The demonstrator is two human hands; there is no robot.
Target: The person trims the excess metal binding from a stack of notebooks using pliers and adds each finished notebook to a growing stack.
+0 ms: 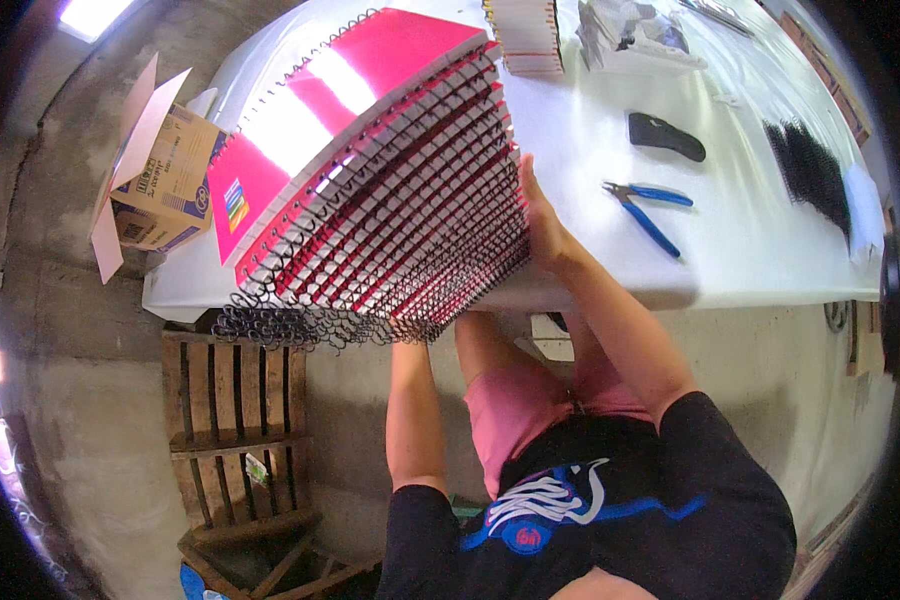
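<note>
A tall stack of pink-covered spiral notebooks (390,75) leans at a tilt over the near left part of the table. Their black coils (400,215) face me in rows, with loose coil ends sticking out at the lower left. Against the stack's right side, my right hand (544,225) grips it, palm pressed in and fingers partly hidden behind. My left hand (410,329) reaches the lower coil edge; its fingers are hidden by the notebooks. Right of the stack lie blue-handled cutters (653,210), jaws pointing left, and a black rounded oblong thing (666,137).
The white-covered table (760,255) has its near edge before my legs. A bundle of black coils (808,165) lies at right. Another notebook stack (526,40) and a clear plastic bag (638,42) stand far back. A cardboard box (175,165) is left; wooden slats (235,430) stand below.
</note>
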